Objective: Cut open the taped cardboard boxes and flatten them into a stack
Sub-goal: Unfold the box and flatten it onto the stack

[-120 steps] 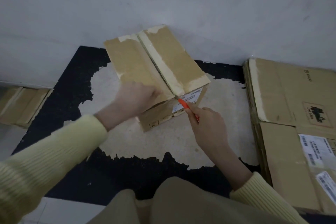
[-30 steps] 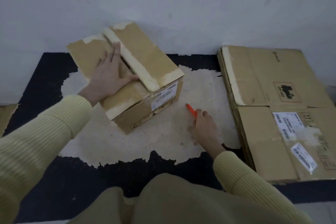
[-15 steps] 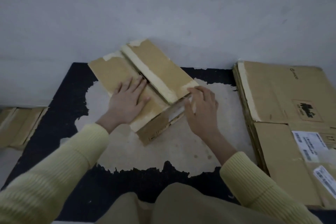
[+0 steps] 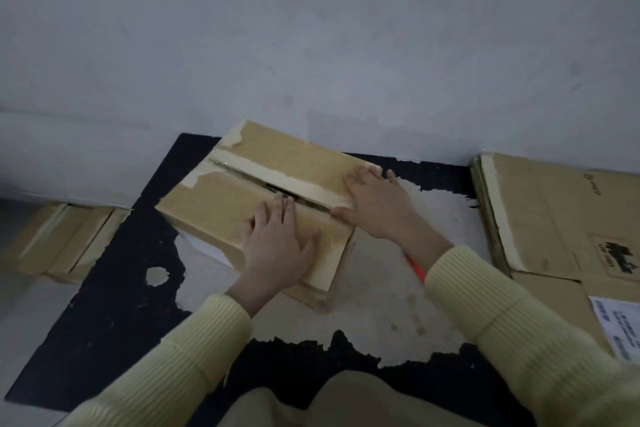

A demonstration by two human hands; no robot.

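Observation:
A small cardboard box lies on the floor near the wall, its taped top seam slit and gaping in the middle. My left hand lies flat on the near top flap, fingertips at the slit. My right hand rests spread on the far flap's right end, thumb at the seam. An orange cutter lies on the floor, mostly hidden under my right sleeve.
A stack of flattened cartons lies at the right against the wall. Another cardboard piece sits at the left. The floor is a black mat with a worn pale patch. My knees fill the bottom edge.
The right hand put the cutter down on the floor and came onto the box. The box has turned, and both hands now lie flat on its top flaps.

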